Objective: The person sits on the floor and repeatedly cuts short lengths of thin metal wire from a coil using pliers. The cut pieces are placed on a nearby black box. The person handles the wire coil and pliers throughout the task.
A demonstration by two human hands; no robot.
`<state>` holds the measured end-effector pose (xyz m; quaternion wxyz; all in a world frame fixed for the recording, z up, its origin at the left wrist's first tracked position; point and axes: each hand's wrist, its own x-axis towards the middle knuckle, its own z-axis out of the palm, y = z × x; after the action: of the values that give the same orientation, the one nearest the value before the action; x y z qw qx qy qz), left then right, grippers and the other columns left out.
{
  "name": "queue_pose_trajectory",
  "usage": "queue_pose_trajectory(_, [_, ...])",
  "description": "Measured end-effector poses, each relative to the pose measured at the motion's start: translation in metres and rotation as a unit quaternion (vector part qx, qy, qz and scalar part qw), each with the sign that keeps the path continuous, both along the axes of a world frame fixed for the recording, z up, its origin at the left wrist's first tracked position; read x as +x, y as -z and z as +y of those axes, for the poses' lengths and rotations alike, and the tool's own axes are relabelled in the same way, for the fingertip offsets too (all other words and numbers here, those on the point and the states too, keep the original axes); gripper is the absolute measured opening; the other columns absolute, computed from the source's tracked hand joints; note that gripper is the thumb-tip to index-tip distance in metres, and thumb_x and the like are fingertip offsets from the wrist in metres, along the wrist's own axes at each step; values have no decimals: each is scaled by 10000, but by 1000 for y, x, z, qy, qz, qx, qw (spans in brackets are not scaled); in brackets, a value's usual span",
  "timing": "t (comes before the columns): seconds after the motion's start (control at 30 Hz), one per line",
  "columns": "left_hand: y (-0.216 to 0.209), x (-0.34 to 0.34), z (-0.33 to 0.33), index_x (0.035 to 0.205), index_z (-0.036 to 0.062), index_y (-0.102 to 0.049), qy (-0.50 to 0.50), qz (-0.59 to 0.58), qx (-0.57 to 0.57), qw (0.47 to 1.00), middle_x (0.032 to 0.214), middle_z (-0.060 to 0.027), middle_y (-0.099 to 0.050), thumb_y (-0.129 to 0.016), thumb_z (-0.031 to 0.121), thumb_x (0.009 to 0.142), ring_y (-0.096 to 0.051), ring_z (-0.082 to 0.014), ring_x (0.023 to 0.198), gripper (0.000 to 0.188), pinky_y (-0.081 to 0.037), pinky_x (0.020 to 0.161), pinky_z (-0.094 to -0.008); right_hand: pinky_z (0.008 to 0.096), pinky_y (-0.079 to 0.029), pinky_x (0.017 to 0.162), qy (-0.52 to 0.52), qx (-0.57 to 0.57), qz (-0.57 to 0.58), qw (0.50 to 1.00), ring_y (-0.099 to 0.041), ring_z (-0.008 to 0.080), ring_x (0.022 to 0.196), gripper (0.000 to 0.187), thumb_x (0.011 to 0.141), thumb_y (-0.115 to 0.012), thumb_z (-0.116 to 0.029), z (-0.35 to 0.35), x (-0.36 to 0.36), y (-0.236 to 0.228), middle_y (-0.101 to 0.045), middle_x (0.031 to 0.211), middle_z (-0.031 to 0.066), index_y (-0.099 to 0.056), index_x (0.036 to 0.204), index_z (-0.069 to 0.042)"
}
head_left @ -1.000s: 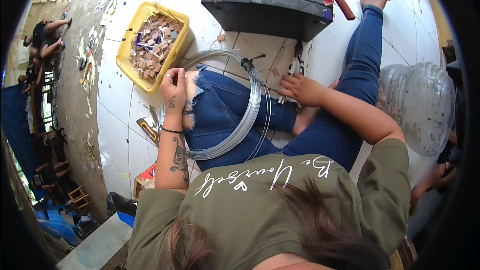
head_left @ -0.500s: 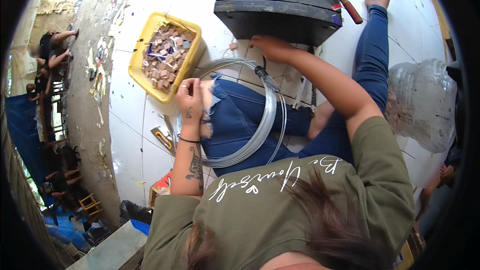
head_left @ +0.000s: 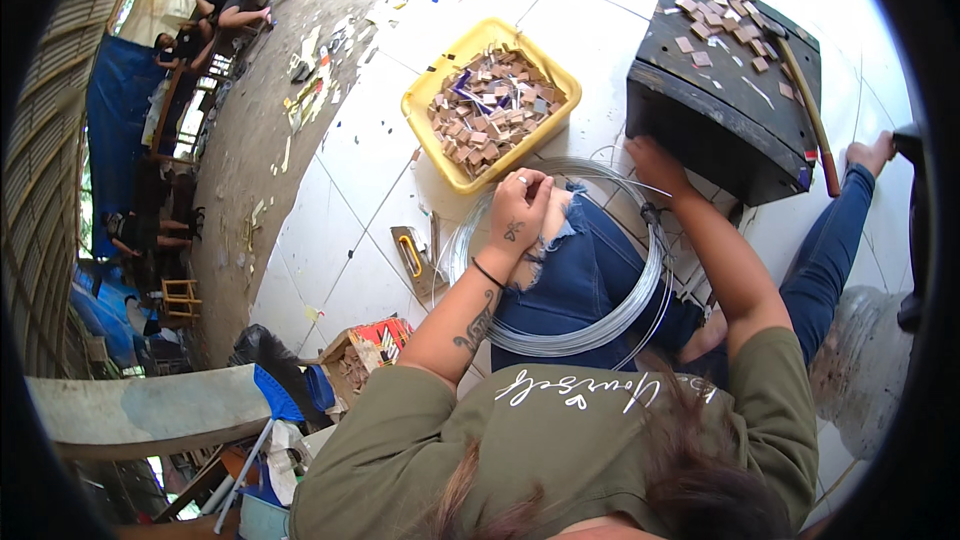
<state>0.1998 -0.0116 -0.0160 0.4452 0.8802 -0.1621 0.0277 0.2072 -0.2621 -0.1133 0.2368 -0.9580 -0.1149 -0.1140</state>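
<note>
A large coil of silvery wire (head_left: 590, 340) lies across my bent left leg, bound by a dark tie on its right side. My left hand (head_left: 522, 208) rests above the knee, inside the coil's upper left edge, fingers curled closed; what they hold, if anything, is hidden. Against the near lower edge of a black wooden box (head_left: 690, 125) is my right hand (head_left: 655, 165), fingers drawn together; whatever is between them is too small to make out. A loose strand of wire runs past that wrist. On the box sit several small brown square pieces (head_left: 730, 15) and a wooden-handled hammer (head_left: 808, 105).
Beyond my left hand stands a yellow tub (head_left: 565, 110) full of small brown squares. A yellow-and-black utility knife (head_left: 408, 252) lies on the white tiles, left of the coil. Behind it is an open red carton (head_left: 375, 345). A big clear plastic bottle (head_left: 862, 365) stands at right. People sit far left.
The whole view has swung, so tub, box and coil appear farther right in the picture. Both hands keep nearly the same places beside the coil and the box, fingers still closed.
</note>
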Motion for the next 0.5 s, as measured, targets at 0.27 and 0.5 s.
queue_pose_trajectory(0.27, [4, 2, 3, 793, -17, -602, 10, -30, 22, 999, 706, -102, -582, -586, 182, 831, -555, -169, 640, 203, -442, 600, -271, 268, -461, 650, 127, 213, -284, 926, -569, 166, 741, 267, 710, -623, 25, -11, -55, -195, -582, 890, 89, -572, 965, -34])
queue_pose_trajectory(0.5, [3, 0, 2, 794, -26, -598, 8, -37, 15, 999, 695, -103, -585, -583, 158, 829, -547, -158, 606, 188, -440, 581, -273, 325, -454, 841, -43, 327, -469, 819, -557, 210, 981, 427, 765, -621, -27, 56, -21, -262, -524, 1097, 148, -452, 1156, -17])
